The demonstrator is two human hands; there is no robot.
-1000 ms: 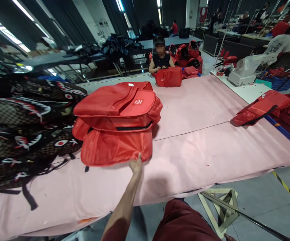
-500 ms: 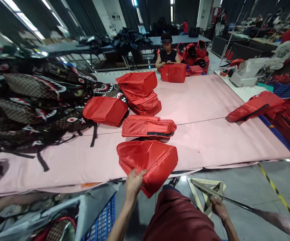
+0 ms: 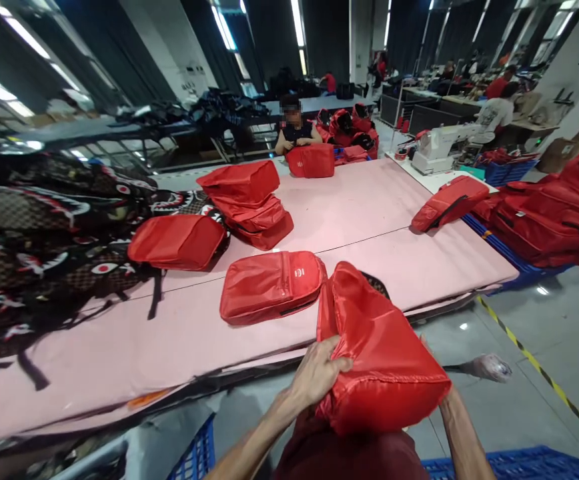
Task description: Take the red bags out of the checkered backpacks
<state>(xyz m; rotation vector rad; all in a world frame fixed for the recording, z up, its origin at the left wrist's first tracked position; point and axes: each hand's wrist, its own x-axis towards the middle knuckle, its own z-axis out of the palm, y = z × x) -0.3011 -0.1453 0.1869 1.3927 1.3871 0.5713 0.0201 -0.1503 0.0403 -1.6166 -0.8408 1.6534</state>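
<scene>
My left hand (image 3: pixel 322 370) is closed on the near left side of a red backpack (image 3: pixel 379 347), its thumb pressed over the gathered fabric. The bag is tilted above the table edge in front of my lap, one end facing me. My right hand (image 3: pixel 449 400) is at the bag's right side. Most of its fingers are hidden behind the fabric, so its grip cannot be made out. Past the bag's right side, a thin dark rod with a plastic-wrapped end (image 3: pixel 489 368) sticks out. Another red backpack (image 3: pixel 272 287) lies flat on the pink-covered table (image 3: pixel 164 340) to the left.
More red bags (image 3: pixel 249 200) are stacked farther back, beside a heap of dark patterned backpacks (image 3: pixel 44 247). A person (image 3: pixel 297 130) sits across the table handling a red bag. To the right are a sewing machine (image 3: pixel 434 147) and red bags in blue crates. A blue crate (image 3: pixel 197 450) stands below left.
My left hand has lifted the red backpack and drawn it right, toward me. My right hand, earlier around the rod, has come up to the bag's right side. The view has turned right.
</scene>
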